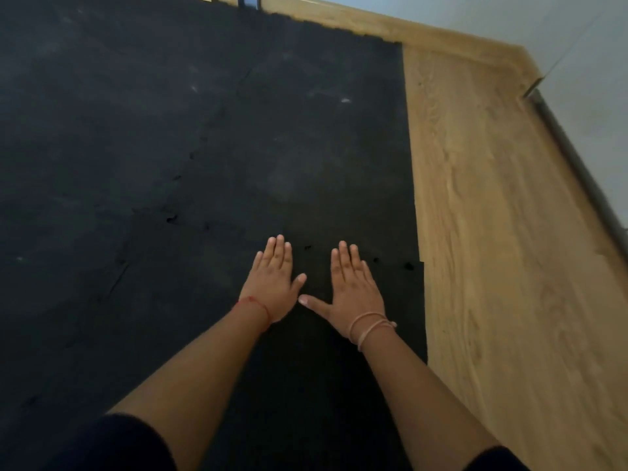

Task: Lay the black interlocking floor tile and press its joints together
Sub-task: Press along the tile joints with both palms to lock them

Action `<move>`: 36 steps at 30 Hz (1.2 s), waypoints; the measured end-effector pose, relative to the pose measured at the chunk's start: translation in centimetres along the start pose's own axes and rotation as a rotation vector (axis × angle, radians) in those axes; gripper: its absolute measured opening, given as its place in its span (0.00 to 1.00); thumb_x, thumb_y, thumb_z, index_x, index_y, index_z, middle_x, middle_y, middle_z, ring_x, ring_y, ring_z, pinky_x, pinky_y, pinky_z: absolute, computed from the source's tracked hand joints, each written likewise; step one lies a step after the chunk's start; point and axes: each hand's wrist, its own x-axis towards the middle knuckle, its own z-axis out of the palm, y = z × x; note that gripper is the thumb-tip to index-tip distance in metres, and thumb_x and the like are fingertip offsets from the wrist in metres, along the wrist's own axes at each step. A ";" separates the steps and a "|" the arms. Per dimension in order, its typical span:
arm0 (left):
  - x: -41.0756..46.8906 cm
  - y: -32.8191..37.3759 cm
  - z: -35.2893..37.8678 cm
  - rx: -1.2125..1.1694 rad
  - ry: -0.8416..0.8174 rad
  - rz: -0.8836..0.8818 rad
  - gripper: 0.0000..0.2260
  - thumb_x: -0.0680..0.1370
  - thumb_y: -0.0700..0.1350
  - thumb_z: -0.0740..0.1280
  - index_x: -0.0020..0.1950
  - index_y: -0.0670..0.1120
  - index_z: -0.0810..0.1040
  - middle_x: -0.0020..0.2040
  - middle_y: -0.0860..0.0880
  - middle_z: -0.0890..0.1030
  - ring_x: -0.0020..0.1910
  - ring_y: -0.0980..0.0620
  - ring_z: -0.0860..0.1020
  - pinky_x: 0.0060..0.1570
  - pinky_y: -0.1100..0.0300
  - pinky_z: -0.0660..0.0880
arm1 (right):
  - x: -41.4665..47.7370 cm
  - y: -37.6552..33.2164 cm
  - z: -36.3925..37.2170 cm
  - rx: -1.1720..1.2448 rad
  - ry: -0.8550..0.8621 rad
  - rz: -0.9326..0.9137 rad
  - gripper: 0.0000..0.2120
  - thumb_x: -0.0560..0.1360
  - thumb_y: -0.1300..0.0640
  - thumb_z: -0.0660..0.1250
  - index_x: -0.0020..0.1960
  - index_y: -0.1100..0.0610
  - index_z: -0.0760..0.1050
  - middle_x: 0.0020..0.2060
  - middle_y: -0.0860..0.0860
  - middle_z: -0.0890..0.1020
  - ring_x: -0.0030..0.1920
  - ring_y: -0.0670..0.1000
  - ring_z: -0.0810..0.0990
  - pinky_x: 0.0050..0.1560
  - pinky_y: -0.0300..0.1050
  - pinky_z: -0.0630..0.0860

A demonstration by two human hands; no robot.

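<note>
A black interlocking floor tile lies flat in front of me at the right edge of the black flooring. Its far toothed joint runs across just at my fingertips, with a few small dark gaps showing along it. My left hand rests palm down on the tile, fingers straight and together, a red thread on the wrist. My right hand lies flat beside it, thumb spread toward the left hand, pale bands on the wrist. Neither hand holds anything.
More black tiles cover the floor ahead and to the left, with a toothed seam running away from me. Bare wood floor lies to the right. A wooden skirting and a pale wall bound the far corner.
</note>
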 end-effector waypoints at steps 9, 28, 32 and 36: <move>0.3 -0.7 2.8 0.050 0.201 0.026 0.25 0.79 0.56 0.41 0.70 0.48 0.34 0.71 0.51 0.34 0.70 0.55 0.33 0.69 0.58 0.36 | 1.3 0.7 -1.4 -0.049 -0.210 -0.012 0.53 0.69 0.27 0.54 0.75 0.62 0.35 0.76 0.58 0.38 0.76 0.56 0.37 0.74 0.51 0.40; 0.8 5.4 4.6 0.050 0.214 0.203 0.23 0.79 0.53 0.41 0.71 0.54 0.34 0.72 0.57 0.35 0.72 0.57 0.33 0.70 0.59 0.35 | -2.7 6.3 3.3 0.177 0.292 0.384 0.57 0.61 0.20 0.37 0.75 0.61 0.37 0.76 0.62 0.41 0.76 0.59 0.37 0.71 0.51 0.33; 0.5 6.0 3.7 0.052 0.153 0.187 0.23 0.80 0.53 0.42 0.71 0.53 0.34 0.73 0.57 0.35 0.72 0.56 0.33 0.71 0.59 0.35 | -2.2 6.5 2.6 0.188 0.213 0.373 0.58 0.60 0.20 0.37 0.73 0.62 0.32 0.75 0.62 0.39 0.75 0.59 0.36 0.71 0.52 0.32; 0.7 6.0 3.5 0.064 0.148 0.174 0.23 0.80 0.53 0.42 0.71 0.53 0.34 0.73 0.56 0.35 0.71 0.56 0.33 0.71 0.59 0.35 | -2.0 6.8 2.5 0.194 0.203 0.361 0.59 0.58 0.20 0.36 0.73 0.61 0.32 0.75 0.62 0.38 0.75 0.59 0.35 0.69 0.51 0.29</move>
